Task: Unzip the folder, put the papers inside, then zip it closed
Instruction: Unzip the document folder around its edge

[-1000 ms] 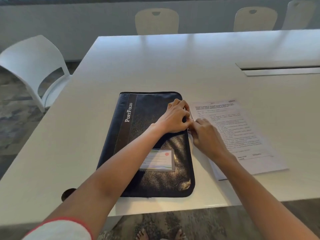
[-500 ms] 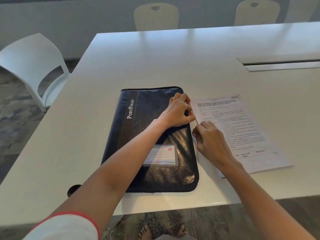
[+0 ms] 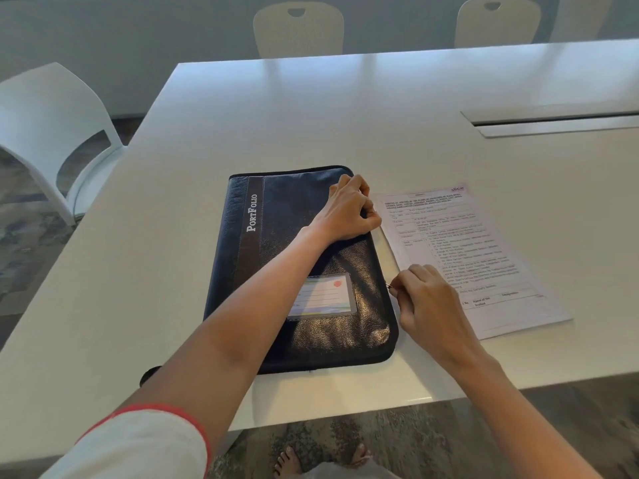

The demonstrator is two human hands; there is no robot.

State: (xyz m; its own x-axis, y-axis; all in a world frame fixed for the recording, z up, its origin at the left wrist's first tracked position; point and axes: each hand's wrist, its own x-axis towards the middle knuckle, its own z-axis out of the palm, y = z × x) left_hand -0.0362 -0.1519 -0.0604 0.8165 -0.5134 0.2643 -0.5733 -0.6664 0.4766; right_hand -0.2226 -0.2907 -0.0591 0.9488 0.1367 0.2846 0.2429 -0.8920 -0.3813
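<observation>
A dark blue leather folder (image 3: 283,243) marked "PortFolio" lies flat on the white table (image 3: 345,126), with a clear card pocket on its cover. My left hand (image 3: 349,210) presses down on the folder's upper right edge, fingers curled over it. My right hand (image 3: 425,299) pinches the small metal zip pull (image 3: 390,286) at the folder's right side, about two thirds of the way down. The printed papers (image 3: 460,243) lie flat on the table just right of the folder, partly under my right hand.
A white chair (image 3: 52,133) stands off the table's left side, and beige chairs (image 3: 299,29) line the far edge. A cable slot with a lid (image 3: 553,124) is set into the table at the right. The table's front edge is close to me.
My right hand has drawn the zip pull down the folder's right side towards me. My left hand stayed on the upper right edge. The camera moved slightly.
</observation>
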